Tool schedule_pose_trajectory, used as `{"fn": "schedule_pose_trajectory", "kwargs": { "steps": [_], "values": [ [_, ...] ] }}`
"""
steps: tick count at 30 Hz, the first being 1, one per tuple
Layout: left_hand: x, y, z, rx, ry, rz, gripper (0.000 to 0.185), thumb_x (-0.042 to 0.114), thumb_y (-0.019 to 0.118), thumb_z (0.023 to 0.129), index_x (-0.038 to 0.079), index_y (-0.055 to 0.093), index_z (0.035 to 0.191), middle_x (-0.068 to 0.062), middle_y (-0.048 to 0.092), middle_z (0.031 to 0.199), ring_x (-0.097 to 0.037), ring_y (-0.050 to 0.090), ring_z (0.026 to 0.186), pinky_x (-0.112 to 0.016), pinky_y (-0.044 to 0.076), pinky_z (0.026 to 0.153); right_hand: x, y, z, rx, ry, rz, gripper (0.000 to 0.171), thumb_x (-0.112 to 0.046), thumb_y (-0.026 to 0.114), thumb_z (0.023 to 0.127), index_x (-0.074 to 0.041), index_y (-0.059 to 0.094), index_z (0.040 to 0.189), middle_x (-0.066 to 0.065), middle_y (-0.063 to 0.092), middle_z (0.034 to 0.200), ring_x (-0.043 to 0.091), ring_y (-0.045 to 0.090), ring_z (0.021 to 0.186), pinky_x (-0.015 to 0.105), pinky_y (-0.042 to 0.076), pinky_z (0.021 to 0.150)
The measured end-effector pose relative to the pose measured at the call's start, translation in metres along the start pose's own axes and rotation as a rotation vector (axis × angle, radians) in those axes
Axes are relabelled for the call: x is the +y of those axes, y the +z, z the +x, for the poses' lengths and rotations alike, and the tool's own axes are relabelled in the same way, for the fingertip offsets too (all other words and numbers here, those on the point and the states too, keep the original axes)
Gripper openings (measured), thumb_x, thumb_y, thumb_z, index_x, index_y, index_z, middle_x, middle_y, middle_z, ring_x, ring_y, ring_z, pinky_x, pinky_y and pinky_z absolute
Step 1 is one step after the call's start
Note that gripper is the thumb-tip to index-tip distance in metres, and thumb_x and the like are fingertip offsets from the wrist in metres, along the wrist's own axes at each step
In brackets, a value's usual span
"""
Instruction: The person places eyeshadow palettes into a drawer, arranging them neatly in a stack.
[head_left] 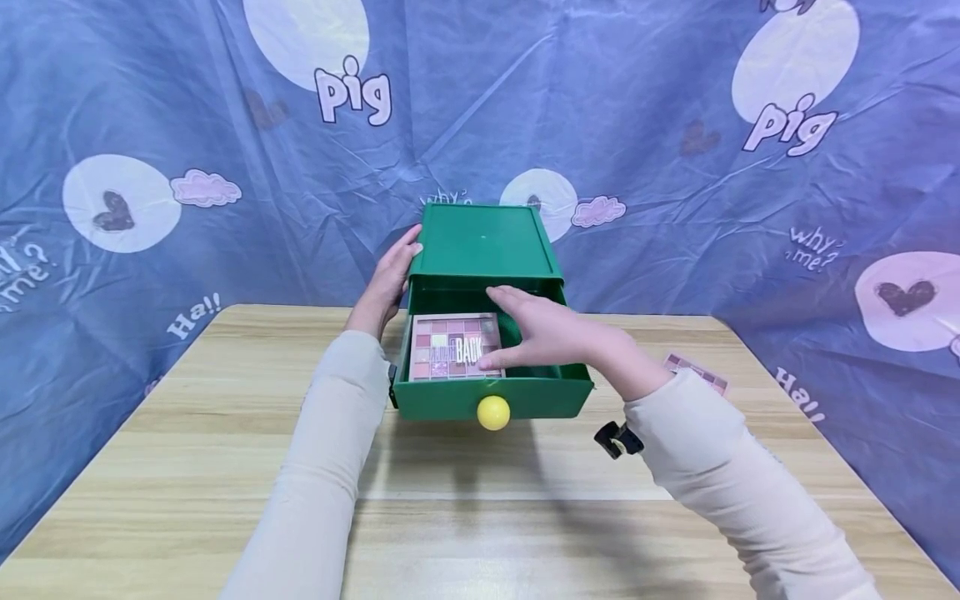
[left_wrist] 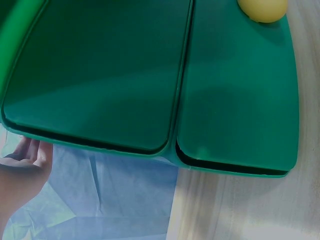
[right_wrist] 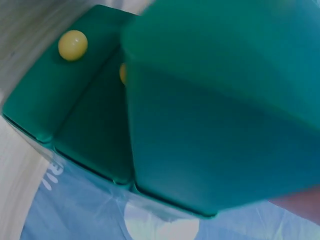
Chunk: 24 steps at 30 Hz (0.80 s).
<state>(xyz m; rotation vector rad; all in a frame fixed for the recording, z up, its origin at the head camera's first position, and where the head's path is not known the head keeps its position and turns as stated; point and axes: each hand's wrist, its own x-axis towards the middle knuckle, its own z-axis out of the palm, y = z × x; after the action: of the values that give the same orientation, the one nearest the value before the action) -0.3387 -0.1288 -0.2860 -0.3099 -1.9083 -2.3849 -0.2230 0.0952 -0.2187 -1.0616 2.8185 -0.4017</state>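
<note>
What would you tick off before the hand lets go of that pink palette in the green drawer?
1. Drawer pulled out far enough: ok, the palette shows fully.
2. Palette lying flat inside the drawer: ok, it looks level against the left side.
3. Right hand fingers clear of the drawer front: ok, they rest on the palette's right edge, inside the walls.
4. Left hand steadying the green box: ok, it rests on the box's left side.
5. Yellow knob free to grab: ok, nothing covers it.
6. Second palette on the table, behind the right wrist: cannot tell its state, partly hidden.
</note>
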Motion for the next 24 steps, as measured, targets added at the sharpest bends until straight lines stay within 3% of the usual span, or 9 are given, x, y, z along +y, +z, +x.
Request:
{"fn": "schedule_pose_trajectory", "kwargs": {
  "steps": [9, 12, 16, 20, 21, 22, 24],
  "values": [
    [0.000, 0.000, -0.001, -0.014, 0.005, -0.013, 0.048, 0.022, 0.045, 0.085, 0.020, 0.036, 0.133, -0.005, 0.035, 0.131, -0.018, 0.040, 0.108, -0.034, 0.031, 0.090, 0.011, -0.021, -0.021, 0.139, -0.006, 0.048, 0.087, -0.049, 0.059, 0.074, -0.001, 0.021, 0.136, 0.013, 0.024, 0.137, 0.024, 0.022, 0.124, 0.038, 0.022, 0.097],
    [0.000, 0.000, 0.000, -0.017, 0.008, -0.013, 0.048, 0.022, 0.045, 0.086, 0.019, 0.036, 0.133, -0.005, 0.035, 0.131, -0.018, 0.041, 0.108, -0.034, 0.031, 0.090, 0.015, -0.028, -0.030, 0.178, 0.024, 0.076, 0.084, -0.048, 0.058, 0.076, -0.004, 0.021, 0.137, 0.012, 0.027, 0.135, 0.025, 0.046, 0.099, 0.038, 0.030, 0.090],
    [-0.001, 0.000, 0.000, -0.017, 0.006, -0.012, 0.049, 0.022, 0.045, 0.085, 0.020, 0.036, 0.133, -0.005, 0.034, 0.132, -0.018, 0.040, 0.109, -0.034, 0.031, 0.090, 0.024, -0.035, -0.045, 0.219, 0.078, 0.104, 0.080, -0.045, 0.057, 0.077, -0.006, 0.021, 0.137, 0.012, 0.028, 0.134, 0.019, 0.047, 0.066, 0.038, 0.036, 0.076],
    [-0.001, 0.000, 0.001, -0.024, 0.006, -0.009, 0.049, 0.023, 0.045, 0.085, 0.020, 0.036, 0.133, -0.004, 0.033, 0.133, -0.017, 0.038, 0.112, -0.035, 0.029, 0.092, 0.037, -0.037, -0.058, 0.265, 0.136, 0.119, 0.076, -0.042, 0.058, 0.079, -0.008, 0.022, 0.137, 0.010, 0.025, 0.137, 0.018, 0.048, 0.062, 0.037, 0.037, 0.074],
    [-0.001, 0.000, 0.001, -0.025, 0.007, -0.009, 0.049, 0.023, 0.045, 0.085, 0.020, 0.036, 0.133, -0.004, 0.033, 0.133, -0.017, 0.037, 0.112, -0.035, 0.029, 0.092, 0.040, -0.036, -0.062, 0.272, 0.150, 0.123, 0.076, -0.041, 0.057, 0.079, -0.008, 0.022, 0.137, 0.010, 0.025, 0.137, 0.020, 0.050, 0.070, 0.038, 0.036, 0.077],
    [0.000, -0.001, 0.001, -0.027, 0.007, -0.008, 0.049, 0.023, 0.045, 0.085, 0.020, 0.036, 0.133, -0.004, 0.033, 0.133, -0.017, 0.036, 0.113, -0.035, 0.028, 0.092, 0.044, -0.035, -0.065, 0.275, 0.165, 0.128, 0.075, -0.041, 0.057, 0.079, -0.009, 0.021, 0.137, 0.010, 0.025, 0.137, 0.023, 0.048, 0.064, 0.038, 0.036, 0.074],
    [0.000, -0.002, 0.001, -0.024, 0.006, -0.002, 0.049, 0.023, 0.045, 0.085, 0.020, 0.036, 0.133, -0.004, 0.032, 0.133, -0.017, 0.035, 0.114, -0.035, 0.028, 0.093, 0.051, -0.033, -0.072, 0.284, 0.195, 0.146, 0.075, -0.040, 0.057, 0.080, -0.010, 0.021, 0.137, 0.010, 0.024, 0.137, 0.027, 0.051, 0.078, 0.041, 0.036, 0.079]
  ]
}}
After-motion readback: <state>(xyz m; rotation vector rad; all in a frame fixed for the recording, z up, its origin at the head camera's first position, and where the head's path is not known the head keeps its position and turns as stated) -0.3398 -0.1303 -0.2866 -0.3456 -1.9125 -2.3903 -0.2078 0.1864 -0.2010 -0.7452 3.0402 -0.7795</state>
